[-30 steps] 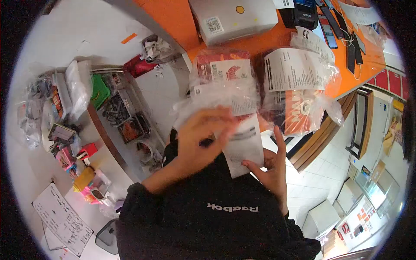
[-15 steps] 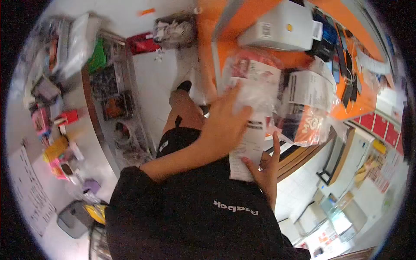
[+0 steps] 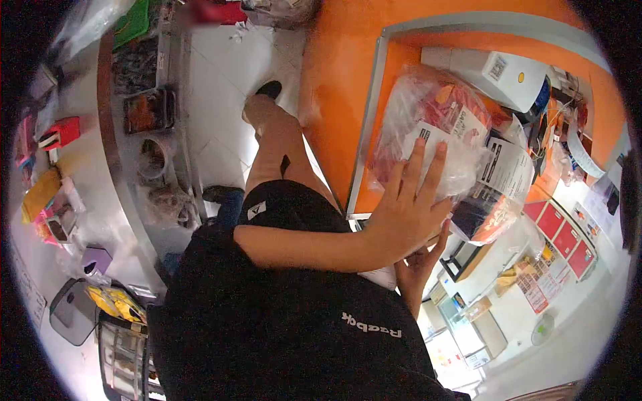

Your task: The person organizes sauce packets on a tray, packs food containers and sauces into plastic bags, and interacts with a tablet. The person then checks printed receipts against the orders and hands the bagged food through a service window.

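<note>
Nearest to me is my black shirt [image 3: 287,321]. A strip of white paper [image 3: 381,276] shows between it and my left wrist; its upper part is hidden behind the wrist.

Right hand [image 3: 414,271]: positioned just beyond the strip, fingers pointing up toward the packages, partly covered by the left. The overlap hides its inner side, so I cannot determine whether it grips the paper.

Left hand [image 3: 408,207]: laid across the work, fingers extended and spread, clasping nothing. The fingertips rest on a printed slip [image 3: 430,134]. I judge that the spread fingers distribute pressure, seating the slip flat against loose plastic that would otherwise crumple.

The slip lies on the near face of a plastic-wrapped package [image 3: 445,103], red with a white printed label, at the edge of the orange tabletop [image 3: 394,57]. Placement at the edge probably lets both hands reach it without stretching.

A second wrapped package [image 3: 505,174] stands just beside the first, to its right, its own printed sheet facing outward, presumably for easy reading.

Behind the packages, a white box [image 3: 513,83] sits farther back. Beyond the tabletop, to the right, are red panels [image 3: 562,234].
</note>
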A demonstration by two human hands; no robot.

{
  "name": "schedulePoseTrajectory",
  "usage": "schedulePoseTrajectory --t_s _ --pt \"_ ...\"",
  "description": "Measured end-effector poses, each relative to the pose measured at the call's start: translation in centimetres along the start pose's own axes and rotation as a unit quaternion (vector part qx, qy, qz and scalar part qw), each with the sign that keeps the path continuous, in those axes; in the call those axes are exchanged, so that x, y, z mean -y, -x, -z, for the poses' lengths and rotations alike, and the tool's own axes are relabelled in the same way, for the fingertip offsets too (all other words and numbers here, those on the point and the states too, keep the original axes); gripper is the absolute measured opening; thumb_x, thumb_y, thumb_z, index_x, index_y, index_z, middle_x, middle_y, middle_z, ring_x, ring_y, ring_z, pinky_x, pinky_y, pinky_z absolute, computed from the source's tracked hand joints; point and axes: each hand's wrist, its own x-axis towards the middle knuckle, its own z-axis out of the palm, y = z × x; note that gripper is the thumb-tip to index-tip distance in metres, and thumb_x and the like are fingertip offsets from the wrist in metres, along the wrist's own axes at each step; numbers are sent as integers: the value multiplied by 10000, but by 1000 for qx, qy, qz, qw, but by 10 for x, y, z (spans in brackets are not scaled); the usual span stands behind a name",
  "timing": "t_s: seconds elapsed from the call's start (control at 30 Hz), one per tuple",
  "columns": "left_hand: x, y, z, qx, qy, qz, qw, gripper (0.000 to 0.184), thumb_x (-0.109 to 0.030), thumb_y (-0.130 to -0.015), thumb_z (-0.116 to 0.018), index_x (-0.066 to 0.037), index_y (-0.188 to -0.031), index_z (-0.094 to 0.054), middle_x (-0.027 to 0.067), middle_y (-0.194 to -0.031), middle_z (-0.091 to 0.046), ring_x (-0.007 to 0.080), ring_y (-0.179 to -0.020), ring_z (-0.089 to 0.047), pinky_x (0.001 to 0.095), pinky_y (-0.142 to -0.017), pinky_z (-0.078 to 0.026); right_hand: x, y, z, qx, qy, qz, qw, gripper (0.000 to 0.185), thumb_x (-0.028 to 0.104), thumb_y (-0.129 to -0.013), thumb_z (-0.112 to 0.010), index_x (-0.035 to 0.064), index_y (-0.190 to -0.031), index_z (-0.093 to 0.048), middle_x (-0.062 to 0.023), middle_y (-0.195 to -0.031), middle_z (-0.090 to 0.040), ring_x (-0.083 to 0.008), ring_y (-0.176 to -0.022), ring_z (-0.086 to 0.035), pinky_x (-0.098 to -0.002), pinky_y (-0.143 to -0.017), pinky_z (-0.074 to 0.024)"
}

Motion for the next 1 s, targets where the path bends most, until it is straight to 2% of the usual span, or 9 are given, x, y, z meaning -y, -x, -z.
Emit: schedulePoseTrajectory --t_s 0.23,0.4,0.47,0.5,0.53,0.6,0.73,0.83,1.0 --pt "-26 8 15 -33 81 -73 993 64 -308 -778 -614 -252 -804 -598 133 -1358 -468 420 -1285 -358 464 -997 -272 -32 9 33 -101 142 166 971 1133 218 -619 -837 68 -1432 -62 -188 -1406 -270 -273 -1263 -363 -410 -1034 -304" --pt "-22 -87 14 17 163 -181 970 199 -218 -746 -638 -106 -902 -588 98 -1055 -601 313 -993 -572 457 -799 -439 15 9 42 -161 -79 202 963 1087 -56 -705 -705 155 -1452 56 -234 -1260 -477 -262 -1092 -538 -372 -926 -424" --pt "-10 -140 7 83 170 -69 979 187 -235 -833 -573 -70 -898 -634 133 -916 -636 313 -856 -613 420 -778 -477 33 -8 44 -148 41 185 971 1059 -68 -724 -690 144 -1453 49 -217 -1176 -528 -247 -1033 -567 -351 -876 -463" --pt "11 -156 -9 20 142 -124 982 197 -255 -843 -570 -76 -894 -632 136 -837 -651 312 -787 -633 406 -728 -498 41 -16 44 -131 47 181 974 1045 -73 -734 -682 139 -1454 45 -208 -1135 -554 -240 -1003 -581 -340 -850 -482" --pt "23 -168 -10 74 92 -98 988 189 -258 -848 -571 -86 -894 -633 131 -832 -656 311 -769 -640 408 -714 -504 52 -21 34 -96 -131 131 978 1001 -85 -742 -671 113 -1459 -2 -190 -1132 -536 -232 -978 -587 -329 -831 -494" --pt "31 -179 -9 112 17 -67 991 167 -249 -855 -568 -102 -898 -634 129 -835 -663 310 -753 -650 404 -693 -515 62 -29 29 -114 -169 166 965 964 -96 -767 -638 116 -1459 -1 -143 -925 -598 -209 -908 -607 -321 -797 -507" --pt "33 -173 -1 205 -149 -70 965 173 -241 -854 -574 -108 -943 -640 127 -845 -666 278 -735 -659 368 -673 -522 37 -26 37 -115 -111 214 964 686 -38 -794 -654 53 -1373 -297 -118 -938 -626 -184 -860 -630 -292 -739 -529" --pt "57 -169 10 259 -18 -38 965 222 -265 -845 -604 -92 -974 -652 87 -821 -672 232 -695 -649 336 -649 -509 24 -19 42 -105 -159 207 960 511 -67 -780 -655 21 -1220 -412 -100 -894 -614 -171 -835 -628 -281 -713 -525" --pt "78 -156 28 312 294 316 846 309 -257 -813 -649 -1 -984 -666 58 -820 -659 145 -718 -607 281 -680 -486 4 -9 31 -160 -205 177 949 368 -50 -765 -685 30 -1051 -469 -95 -860 -629 -146 -786 -635 -283 -659 -541"
